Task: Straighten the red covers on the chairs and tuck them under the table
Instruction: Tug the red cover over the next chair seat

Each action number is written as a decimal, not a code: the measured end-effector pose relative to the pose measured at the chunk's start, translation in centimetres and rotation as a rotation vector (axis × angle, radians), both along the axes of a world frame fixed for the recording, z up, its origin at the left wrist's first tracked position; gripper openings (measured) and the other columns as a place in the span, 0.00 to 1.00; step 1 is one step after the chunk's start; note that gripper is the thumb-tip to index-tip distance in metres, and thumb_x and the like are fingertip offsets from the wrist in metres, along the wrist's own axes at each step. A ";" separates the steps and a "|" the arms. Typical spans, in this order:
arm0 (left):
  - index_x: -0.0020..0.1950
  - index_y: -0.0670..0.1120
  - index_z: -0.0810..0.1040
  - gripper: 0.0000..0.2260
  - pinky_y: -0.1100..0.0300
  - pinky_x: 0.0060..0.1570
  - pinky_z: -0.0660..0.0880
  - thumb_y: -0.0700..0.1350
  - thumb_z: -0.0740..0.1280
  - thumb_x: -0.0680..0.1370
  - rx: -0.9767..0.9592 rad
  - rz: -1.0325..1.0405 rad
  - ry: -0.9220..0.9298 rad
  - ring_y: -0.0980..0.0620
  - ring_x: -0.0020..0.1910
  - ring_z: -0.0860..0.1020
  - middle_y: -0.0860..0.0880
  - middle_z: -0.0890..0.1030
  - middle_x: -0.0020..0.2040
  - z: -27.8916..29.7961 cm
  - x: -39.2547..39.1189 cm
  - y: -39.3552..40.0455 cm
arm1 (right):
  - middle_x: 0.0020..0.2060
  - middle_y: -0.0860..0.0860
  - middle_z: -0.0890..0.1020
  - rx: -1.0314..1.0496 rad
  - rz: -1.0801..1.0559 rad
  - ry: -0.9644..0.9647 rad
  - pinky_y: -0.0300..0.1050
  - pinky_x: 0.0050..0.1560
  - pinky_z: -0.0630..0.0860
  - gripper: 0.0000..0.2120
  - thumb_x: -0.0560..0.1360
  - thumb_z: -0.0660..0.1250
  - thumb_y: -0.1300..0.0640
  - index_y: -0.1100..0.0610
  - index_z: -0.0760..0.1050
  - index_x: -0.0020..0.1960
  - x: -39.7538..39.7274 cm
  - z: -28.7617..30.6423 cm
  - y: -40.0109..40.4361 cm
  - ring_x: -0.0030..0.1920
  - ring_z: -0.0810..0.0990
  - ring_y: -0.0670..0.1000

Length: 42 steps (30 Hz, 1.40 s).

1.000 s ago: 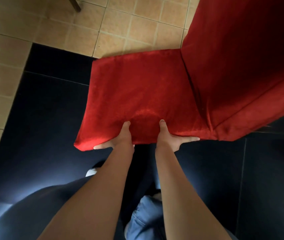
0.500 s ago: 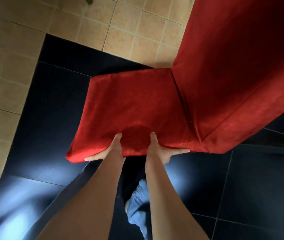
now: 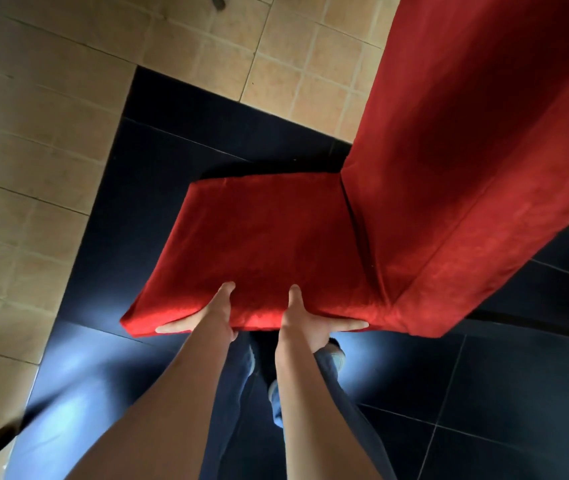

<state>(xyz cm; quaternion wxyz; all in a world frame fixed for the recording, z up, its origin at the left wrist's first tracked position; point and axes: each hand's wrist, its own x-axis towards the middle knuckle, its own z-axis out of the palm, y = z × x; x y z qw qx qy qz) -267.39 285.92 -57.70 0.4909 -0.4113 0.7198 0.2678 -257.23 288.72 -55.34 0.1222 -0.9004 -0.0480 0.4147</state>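
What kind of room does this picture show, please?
Probably an indoor dining or banquet room. A chair in a fitted red cover stands on a floor of beige tiles and glossy black tiles. No table shows, so this is only a guess.

The tall back of the red cover (image 3: 466, 140) is cut off by the top and right edges, so its upper end does not show, and the chair legs under its seat are hidden by the cloth. Under the near edge of the seat, most fingers of the left hand (image 3: 206, 315) and the right hand (image 3: 310, 320) are hidden; only the thumbs on top and one finger of each along the edge can be seen. Far beyond the seat, a dark leg (image 3: 217, 0) is cut by the top edge, and what it belongs to cannot be told.
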 end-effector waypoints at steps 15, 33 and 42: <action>0.75 0.46 0.61 0.35 0.44 0.70 0.64 0.57 0.71 0.73 0.019 -0.088 -0.044 0.42 0.71 0.65 0.44 0.66 0.73 1.6 -3.0 0.5 | 0.62 0.67 0.74 -0.088 0.097 0.009 0.55 0.55 0.76 0.66 0.66 0.78 0.45 0.43 0.20 0.71 -2.7 2.9 1.6 0.54 0.80 0.64; 0.78 0.49 0.58 0.43 0.45 0.72 0.61 0.68 0.67 0.70 0.125 -0.306 0.025 0.45 0.74 0.62 0.47 0.61 0.77 3.4 -5.9 7.1 | 0.71 0.68 0.57 -0.019 0.253 -0.020 0.58 0.54 0.78 0.68 0.64 0.79 0.44 0.36 0.17 0.66 -5.8 4.6 10.8 0.50 0.80 0.68; 0.77 0.45 0.60 0.47 0.44 0.71 0.63 0.68 0.71 0.67 0.093 -0.353 0.058 0.44 0.73 0.64 0.44 0.63 0.75 4.0 -9.2 14.0 | 0.67 0.67 0.60 -0.036 0.358 -0.015 0.70 0.58 0.71 0.68 0.62 0.78 0.41 0.31 0.13 0.58 -7.8 4.5 18.0 0.42 0.81 0.66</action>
